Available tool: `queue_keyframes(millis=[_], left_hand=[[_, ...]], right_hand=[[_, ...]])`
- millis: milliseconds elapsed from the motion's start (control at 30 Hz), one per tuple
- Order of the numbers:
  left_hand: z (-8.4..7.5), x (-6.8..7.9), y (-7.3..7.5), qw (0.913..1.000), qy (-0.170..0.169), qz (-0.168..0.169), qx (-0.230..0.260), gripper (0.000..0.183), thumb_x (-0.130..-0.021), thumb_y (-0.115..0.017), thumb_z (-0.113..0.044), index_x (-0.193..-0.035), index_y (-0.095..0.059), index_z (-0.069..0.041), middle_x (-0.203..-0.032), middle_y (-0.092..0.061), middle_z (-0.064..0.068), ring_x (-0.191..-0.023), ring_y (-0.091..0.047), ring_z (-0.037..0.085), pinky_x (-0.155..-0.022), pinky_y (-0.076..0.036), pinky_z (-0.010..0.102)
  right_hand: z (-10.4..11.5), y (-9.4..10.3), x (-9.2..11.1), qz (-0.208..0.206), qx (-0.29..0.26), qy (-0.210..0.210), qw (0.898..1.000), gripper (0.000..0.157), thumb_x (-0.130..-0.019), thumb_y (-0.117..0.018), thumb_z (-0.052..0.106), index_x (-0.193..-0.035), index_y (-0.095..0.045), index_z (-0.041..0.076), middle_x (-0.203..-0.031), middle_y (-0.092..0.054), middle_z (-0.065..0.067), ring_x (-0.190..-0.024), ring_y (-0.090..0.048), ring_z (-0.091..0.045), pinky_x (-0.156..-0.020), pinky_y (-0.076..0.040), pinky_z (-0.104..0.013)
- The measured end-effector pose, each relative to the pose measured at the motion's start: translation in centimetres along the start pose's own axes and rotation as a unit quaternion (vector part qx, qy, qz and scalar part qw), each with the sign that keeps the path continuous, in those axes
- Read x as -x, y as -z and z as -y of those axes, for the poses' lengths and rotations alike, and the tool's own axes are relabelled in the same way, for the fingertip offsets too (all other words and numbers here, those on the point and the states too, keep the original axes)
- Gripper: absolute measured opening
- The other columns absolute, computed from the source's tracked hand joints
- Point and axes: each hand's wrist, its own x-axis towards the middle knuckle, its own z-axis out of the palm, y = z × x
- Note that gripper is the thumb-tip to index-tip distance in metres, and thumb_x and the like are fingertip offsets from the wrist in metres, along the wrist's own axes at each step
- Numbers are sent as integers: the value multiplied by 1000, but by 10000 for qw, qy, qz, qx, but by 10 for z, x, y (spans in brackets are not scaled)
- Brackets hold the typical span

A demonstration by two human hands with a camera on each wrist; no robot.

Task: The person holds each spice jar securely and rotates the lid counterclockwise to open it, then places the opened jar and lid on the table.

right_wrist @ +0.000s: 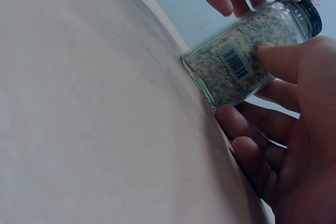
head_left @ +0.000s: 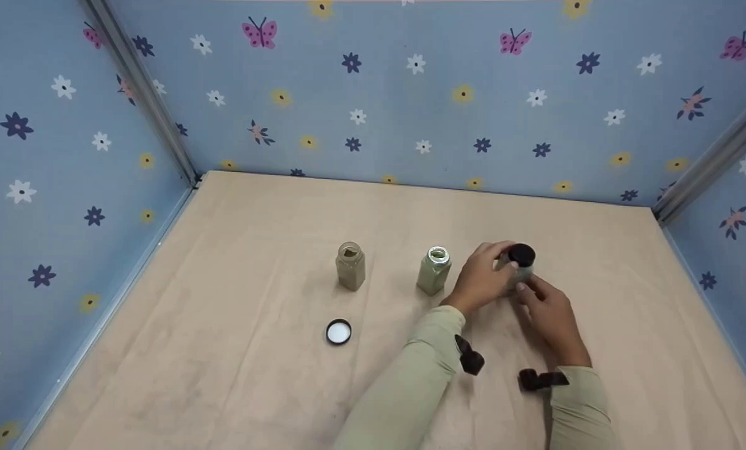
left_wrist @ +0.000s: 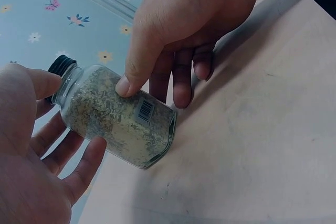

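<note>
A glass spice jar (head_left: 523, 273) with a black screw lid (head_left: 522, 255) is between both hands. Flaky green-and-pale herbs fill it, and a small barcode label (right_wrist: 235, 62) shows on its side. My left hand (head_left: 482, 275) grips the jar near the top, its thumb at the lid. Lower down, my right hand (head_left: 554, 312) holds the body between thumb and fingers. In the right wrist view the jar's base is right at the table surface. Left of my left hand stands a lidless jar of green contents (head_left: 434, 278), its mouth rimmed with silvery foil.
Farther left, another lidless jar with brownish-green contents (head_left: 350, 274) stands upright. A black lid (head_left: 338, 332) lies in front of it, white inside up. Beige cloth covers the table (head_left: 273, 262). Blue patterned panels (head_left: 410, 94) enclose the back and both sides.
</note>
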Motion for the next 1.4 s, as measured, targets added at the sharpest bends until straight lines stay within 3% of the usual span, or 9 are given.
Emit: queue_keyframes(millis=[433, 733, 1067, 1400], left_hand=[[-1, 0, 1, 10000, 36, -33, 37, 40, -99, -63, -29, -138, -61, -22, -123, -59, -8, -115, -55, 3, -98, -43, 23], [-2, -2, 3, 9999, 78, 151, 28, 46, -99, -62, -34, -145, -56, -27, -129, -57, -8, -119, -53, 3, -99, -44, 25], [-4, -6, 1, 10000, -16, 58, 1, 42, -98, -64, -32, -139, -61, -24, -123, -59, -7, -115, -55, 5, -97, -44, 25], [0, -4, 5, 9999, 51, 93, -9, 40, -98, -65, -30, -137, -62, -23, -123, -60, -9, -115, -56, 4, -98, -44, 24]], right_hand=[[1, 0, 0, 0, -27, -2, 10000, 67, -103, -47, 53, -154, -41, 10, -147, -50, -17, -113, -63, -33, -98, -47, -53], [0, 0, -1, -88, 88, 73, 9999, 65, -104, -47, 51, -152, -43, 7, -143, -53, -19, -111, -63, -33, -98, -47, -53], [1, 3, -3, -129, 83, 171, 9997, 64, -104, -47, 48, -152, -43, 7, -146, -51, -19, -111, -64, -35, -100, -46, -54], [0, 0, -2, -36, 161, -12, 9999, 66, -103, -46, 52, -153, -42, 9, -146, -51, -17, -113, -62, -33, -100, -46, -53]])
